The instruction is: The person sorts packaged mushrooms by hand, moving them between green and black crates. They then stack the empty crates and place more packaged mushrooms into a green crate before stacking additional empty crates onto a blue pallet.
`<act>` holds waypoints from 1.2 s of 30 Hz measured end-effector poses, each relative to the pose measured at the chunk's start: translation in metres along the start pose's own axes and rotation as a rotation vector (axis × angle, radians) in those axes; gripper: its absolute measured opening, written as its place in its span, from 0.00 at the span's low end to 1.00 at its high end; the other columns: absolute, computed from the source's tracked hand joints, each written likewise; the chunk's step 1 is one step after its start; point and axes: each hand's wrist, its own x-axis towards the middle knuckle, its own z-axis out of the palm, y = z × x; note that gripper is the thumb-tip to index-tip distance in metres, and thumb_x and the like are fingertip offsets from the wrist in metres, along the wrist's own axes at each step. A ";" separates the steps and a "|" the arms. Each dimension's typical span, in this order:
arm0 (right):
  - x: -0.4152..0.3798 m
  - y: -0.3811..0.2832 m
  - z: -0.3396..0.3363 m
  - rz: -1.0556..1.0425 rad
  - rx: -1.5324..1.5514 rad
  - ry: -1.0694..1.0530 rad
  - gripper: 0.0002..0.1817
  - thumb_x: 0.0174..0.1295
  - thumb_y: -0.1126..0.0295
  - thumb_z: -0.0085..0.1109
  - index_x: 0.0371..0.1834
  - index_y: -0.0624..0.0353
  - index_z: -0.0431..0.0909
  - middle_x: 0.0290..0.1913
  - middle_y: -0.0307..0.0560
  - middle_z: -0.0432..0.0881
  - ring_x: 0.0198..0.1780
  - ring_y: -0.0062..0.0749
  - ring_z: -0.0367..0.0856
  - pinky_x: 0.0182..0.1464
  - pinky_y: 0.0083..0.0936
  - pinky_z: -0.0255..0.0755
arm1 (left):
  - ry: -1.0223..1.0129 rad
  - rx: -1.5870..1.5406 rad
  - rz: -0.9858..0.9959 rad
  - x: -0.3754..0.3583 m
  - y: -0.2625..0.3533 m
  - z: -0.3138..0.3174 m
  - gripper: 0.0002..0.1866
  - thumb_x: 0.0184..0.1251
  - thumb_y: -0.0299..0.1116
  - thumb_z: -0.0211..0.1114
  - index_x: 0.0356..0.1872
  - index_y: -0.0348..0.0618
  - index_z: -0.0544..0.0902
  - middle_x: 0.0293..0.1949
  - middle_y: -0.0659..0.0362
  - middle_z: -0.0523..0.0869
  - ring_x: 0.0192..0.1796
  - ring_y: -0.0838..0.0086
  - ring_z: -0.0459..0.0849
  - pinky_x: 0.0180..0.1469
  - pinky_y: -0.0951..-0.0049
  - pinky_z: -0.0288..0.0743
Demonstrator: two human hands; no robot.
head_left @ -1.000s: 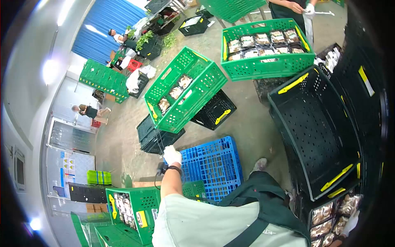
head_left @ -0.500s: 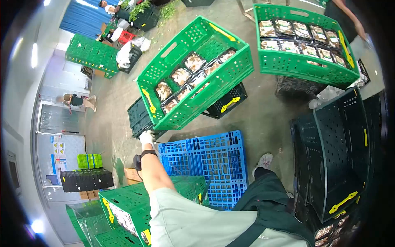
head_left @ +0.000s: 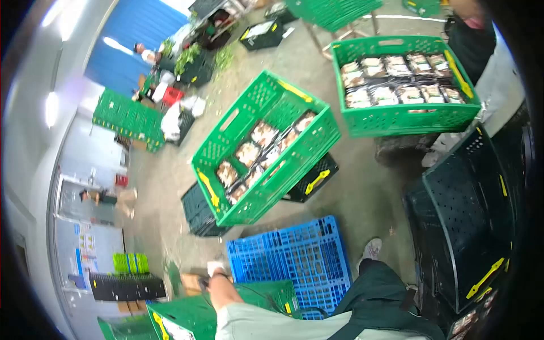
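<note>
My left hand, in a white glove and with a dark band at the wrist, is low left of centre, near the blue pallet's left edge. Blur hides its fingers. Beyond it, a green crate with yellow latches holds several packs of mushrooms and has part of its base bare. It rests above black crates. A second green crate, filled with two rows of packs, stands at the upper right. My right hand is out of view.
Black crates stand at the right, green crates below my left arm. A person is at the upper right beside the filled crate. Further off are two people, stacked green crates and leafy greens.
My left hand has come away from the near corner of the middle crate, down towards me. The view has shifted, so crates and pallet appear lower.
</note>
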 end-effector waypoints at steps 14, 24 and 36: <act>-0.105 0.179 0.075 0.263 0.472 0.120 0.13 0.61 0.65 0.64 0.27 0.62 0.74 0.21 0.52 0.72 0.21 0.43 0.69 0.25 0.29 0.67 | -1.148 -1.019 1.976 -0.873 0.350 -0.200 0.13 0.71 0.22 0.54 0.55 0.36 0.77 0.49 0.53 0.83 0.50 0.71 0.81 0.58 0.72 0.73; -0.245 0.325 0.133 0.315 0.329 -0.044 0.07 0.55 0.76 0.69 0.31 0.65 0.79 0.27 0.49 0.78 0.28 0.34 0.77 0.32 0.25 0.71 | -0.284 0.409 3.119 -1.183 0.174 0.048 0.25 0.68 0.46 0.55 0.60 0.43 0.73 0.47 0.44 0.82 0.47 0.53 0.82 0.46 0.54 0.76; -0.146 0.298 0.137 0.062 0.514 0.087 0.15 0.57 0.72 0.69 0.17 0.58 0.72 0.16 0.46 0.72 0.16 0.42 0.70 0.20 0.34 0.64 | -0.452 -0.539 2.999 -1.117 0.195 -0.120 0.05 0.61 0.34 0.57 0.32 0.46 0.74 0.23 0.57 0.77 0.22 0.64 0.80 0.23 0.64 0.73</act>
